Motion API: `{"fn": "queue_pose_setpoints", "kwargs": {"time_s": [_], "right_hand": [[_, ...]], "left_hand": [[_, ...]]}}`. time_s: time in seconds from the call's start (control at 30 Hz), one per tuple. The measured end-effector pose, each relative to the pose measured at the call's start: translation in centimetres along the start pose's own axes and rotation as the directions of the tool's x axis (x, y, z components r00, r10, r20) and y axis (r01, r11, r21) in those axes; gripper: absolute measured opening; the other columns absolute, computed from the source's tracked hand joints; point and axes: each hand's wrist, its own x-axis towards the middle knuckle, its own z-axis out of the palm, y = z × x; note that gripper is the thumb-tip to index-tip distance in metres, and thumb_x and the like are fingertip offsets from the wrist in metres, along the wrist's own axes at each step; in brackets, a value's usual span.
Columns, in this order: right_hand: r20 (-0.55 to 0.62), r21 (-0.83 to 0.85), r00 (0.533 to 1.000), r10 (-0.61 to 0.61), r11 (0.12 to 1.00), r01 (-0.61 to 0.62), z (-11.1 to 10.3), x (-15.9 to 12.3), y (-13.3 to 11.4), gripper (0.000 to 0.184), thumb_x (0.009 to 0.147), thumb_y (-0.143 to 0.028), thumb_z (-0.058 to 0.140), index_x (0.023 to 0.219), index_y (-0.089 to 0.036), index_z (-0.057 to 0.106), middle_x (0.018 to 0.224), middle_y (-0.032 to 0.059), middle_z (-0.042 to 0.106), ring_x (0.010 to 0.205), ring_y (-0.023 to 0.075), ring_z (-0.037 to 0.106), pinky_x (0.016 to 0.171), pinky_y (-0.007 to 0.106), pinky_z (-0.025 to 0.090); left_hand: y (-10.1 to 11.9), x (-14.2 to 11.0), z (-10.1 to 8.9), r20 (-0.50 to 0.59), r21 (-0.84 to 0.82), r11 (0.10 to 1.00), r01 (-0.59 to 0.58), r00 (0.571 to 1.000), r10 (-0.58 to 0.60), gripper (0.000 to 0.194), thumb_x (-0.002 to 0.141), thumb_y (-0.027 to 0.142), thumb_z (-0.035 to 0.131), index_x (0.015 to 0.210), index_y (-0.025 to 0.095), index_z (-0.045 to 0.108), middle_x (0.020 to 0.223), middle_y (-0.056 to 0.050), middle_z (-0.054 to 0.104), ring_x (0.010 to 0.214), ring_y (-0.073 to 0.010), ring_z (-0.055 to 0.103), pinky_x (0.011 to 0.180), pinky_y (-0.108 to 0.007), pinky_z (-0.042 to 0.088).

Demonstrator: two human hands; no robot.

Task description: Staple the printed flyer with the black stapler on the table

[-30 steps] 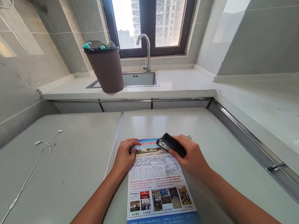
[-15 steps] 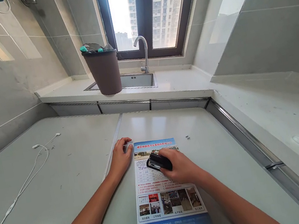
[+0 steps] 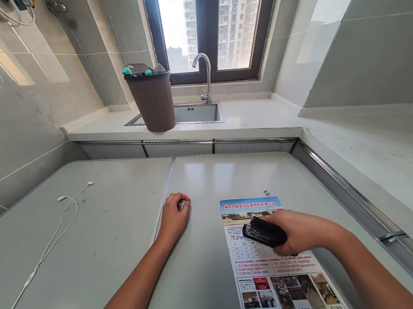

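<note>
In my right hand (image 3: 300, 231) is a black stapler (image 3: 264, 233), its front end pointing left. The stapler is over the printed flyer (image 3: 281, 268), which has blue bands, a table of text and a row of photos. My right fingers wrap round the stapler's rear and cover part of the flyer. To the left, my left hand (image 3: 176, 211) rests on the table with its fingers curled and nothing visible in them, apart from the flyer. Two small metal pieces that look like staples (image 3: 265, 192) lie just beyond the flyer's top edge.
A white cable (image 3: 44, 254) runs along the left side of the table (image 3: 196, 283). Beyond the table, a brown bin (image 3: 153, 102) with bottles in it stands at the front of the sink (image 3: 199, 112), beside a curved tap (image 3: 208, 75). White counter (image 3: 389, 155) borders the right.
My right hand has brought the stapler lower over the flyer. Both have then shifted right and toward me. My left hand has come off the flyer, and its fingers have curled in.
</note>
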Motion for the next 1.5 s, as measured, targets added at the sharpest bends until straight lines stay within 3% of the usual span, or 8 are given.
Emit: {"fn": "queue_pose_setpoints", "kwargs": {"time_s": [0.37,0.57,0.63,0.73,0.83,1.13,1.33,1.5], "right_hand": [[0.228,0.269,0.965,0.127,0.944,-0.188,-0.9,-2.1,3.6,0.081,0.047,-0.033,0.091,0.121,-0.023,0.060,0.113,0.0027,0.069,0.105,0.0269,0.062,0.083,0.028,0.049],[-0.087,0.348,0.992,0.091,0.936,-0.055,-1.7,-1.6,5.7,0.041,0.074,-0.056,0.072,0.080,-0.022,0.050,0.074,-0.0035,0.047,0.068,0.0137,0.042,0.059,0.025,0.033],[-0.422,0.305,0.886,0.191,0.950,-0.060,-1.5,-0.6,7.4,0.050,0.084,-0.063,0.059,0.067,-0.022,0.035,0.065,-0.0046,0.033,0.062,0.0124,0.031,0.058,0.026,0.026],[-0.755,0.290,0.552,0.354,0.935,-0.203,-0.2,1.4,10.3,0.056,0.089,-0.063,0.051,0.061,-0.022,0.023,0.060,-0.0048,0.021,0.060,0.0124,0.024,0.059,0.028,0.023],[-0.790,0.273,0.455,0.411,0.900,-0.339,1.1,2.8,12.3,0.051,0.088,-0.057,0.050,0.058,-0.022,0.027,0.056,-0.0029,0.031,0.058,0.0133,0.031,0.059,0.029,0.024],[-0.692,0.118,0.543,0.475,0.817,-0.564,1.0,3.0,11.2,0.046,0.092,-0.055,0.046,0.059,-0.022,0.045,0.064,0.0036,0.060,0.064,0.0189,0.049,0.059,0.029,0.026],[-0.714,-0.042,0.699,0.044,0.994,-0.105,1.0,2.9,9.7,0.035,0.098,-0.049,0.046,0.094,-0.022,0.068,0.107,0.0108,0.071,0.105,0.0269,0.062,0.095,0.038,0.047],[-0.511,-0.110,0.858,-0.057,0.994,0.000,2.5,4.2,9.2,0.066,0.101,-0.058,0.041,0.157,-0.022,0.038,0.167,0.0092,0.031,0.154,0.0260,0.028,0.127,0.048,0.021]], "left_hand": [[0.2,-0.1,-0.4,0.062,-0.240,0.968,0.074,0.996,-0.061,0.011,0.081,0.020,0.056,0.070,0.020,0.057,0.065,0.003,0.047,0.063,-0.0140,0.041,0.062,-0.028,0.031],[0.3,-0.2,-1.2,0.090,-0.505,0.843,0.183,0.983,-0.160,0.009,0.083,0.024,0.058,0.075,0.021,0.055,0.057,0.006,0.033,0.055,-0.0113,0.028,0.053,-0.025,0.019],[0.2,-0.1,-1.4,0.086,-0.612,0.764,0.207,0.977,-0.196,0.006,0.082,0.023,0.058,0.077,0.021,0.054,0.055,0.007,0.026,0.052,-0.0109,0.023,0.051,-0.025,0.017],[-0.1,0.3,-1.7,0.086,-0.794,0.572,0.208,0.969,-0.233,0.008,0.082,0.023,0.060,0.080,0.022,0.052,0.055,0.009,0.019,0.049,-0.0097,0.015,0.046,-0.024,0.013],[-0.3,0.6,-2.4,0.051,-0.906,0.398,0.141,0.972,-0.227,0.009,0.080,0.021,0.062,0.079,0.021,0.053,0.055,0.010,0.013,0.047,-0.0091,0.010,0.043,-0.023,0.012],[-0.5,0.6,-3.9,0.048,-0.990,0.124,0.073,0.980,-0.195,0.008,0.073,0.014,0.058,0.074,0.020,0.053,0.054,0.009,0.008,0.045,-0.0095,0.013,0.042,-0.023,0.022],[-0.4,0.6,-4.2,0.134,-0.988,0.049,0.144,0.976,-0.172,0.011,0.071,0.015,0.057,0.073,0.021,0.048,0.054,0.009,0.006,0.044,-0.0098,0.015,0.042,-0.024,0.022],[-0.4,0.5,-4.5,0.246,-0.969,-0.020,0.246,0.963,-0.110,0.017,0.068,0.016,0.055,0.070,0.022,0.039,0.055,0.008,0.000,0.044,-0.0106,0.009,0.041,-0.025,0.017]]}}
